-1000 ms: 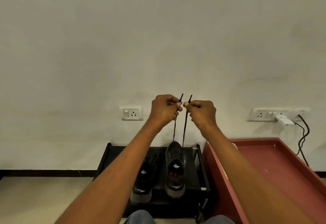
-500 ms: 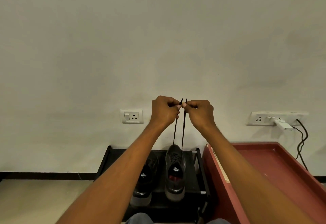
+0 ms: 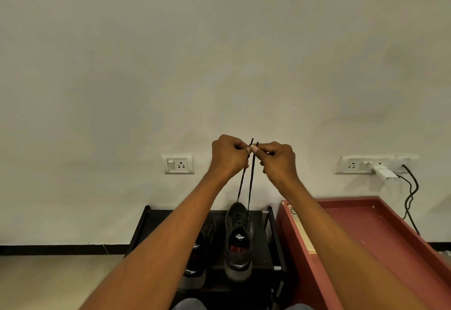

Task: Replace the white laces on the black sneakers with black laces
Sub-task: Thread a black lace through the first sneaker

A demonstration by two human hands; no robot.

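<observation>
Both fists are raised together, left hand [image 3: 228, 157] and right hand [image 3: 278, 160] each pinching one thin, cord-like black lace [image 3: 250, 182] end. Below that pinch, the taut strands drop to the dark mesh sneaker [image 3: 238, 243].

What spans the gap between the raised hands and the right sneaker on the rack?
In the head view, two strands of the black lace run taut from the left hand and right hand down to the right sneaker; behind them, bare wall.

Black rack [image 3: 144, 226], red tray [image 3: 380, 226], wall sockets [image 3: 177, 164], plugged charger [image 3: 384, 171]
</observation>
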